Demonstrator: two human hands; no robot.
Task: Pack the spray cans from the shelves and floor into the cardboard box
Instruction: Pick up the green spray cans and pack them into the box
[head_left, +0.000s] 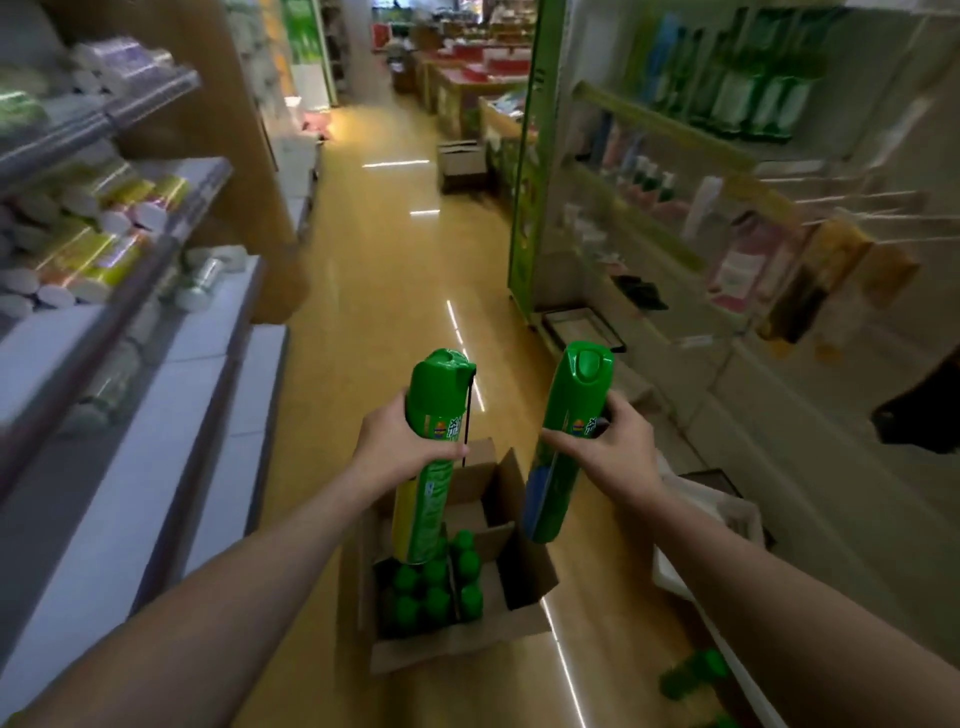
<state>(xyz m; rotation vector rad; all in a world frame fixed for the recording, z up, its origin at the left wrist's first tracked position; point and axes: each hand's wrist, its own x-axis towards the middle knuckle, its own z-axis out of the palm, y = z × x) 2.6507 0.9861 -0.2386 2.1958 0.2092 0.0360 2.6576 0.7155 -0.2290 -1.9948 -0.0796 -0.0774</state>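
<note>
My left hand is wrapped around the middle of a green spray can, thumb across its label, and holds it upright with the cap toward the top of the frame. My right hand grips a second green spray can the same way, a little to the right and tilted slightly. The bottom of the left can hangs over the open cardboard box, which sits on the floor in the lower middle of the frame with its flaps spread; the right can's bottom is over the box's right flap. Inside the box, packed cans stand upright in a cluster at the near left side, only their green caps showing, while the far part of the box shows bare cardboard. More green cans on the floor lie at the lower right, partly cut off by my right forearm. The glossy tan floor runs up the middle as an aisle. White shelves with blurred rolled goods fill the left side, and shelves with bottles and hanging packets fill the right. Another cardboard box stands farther up the aisle.
</note>
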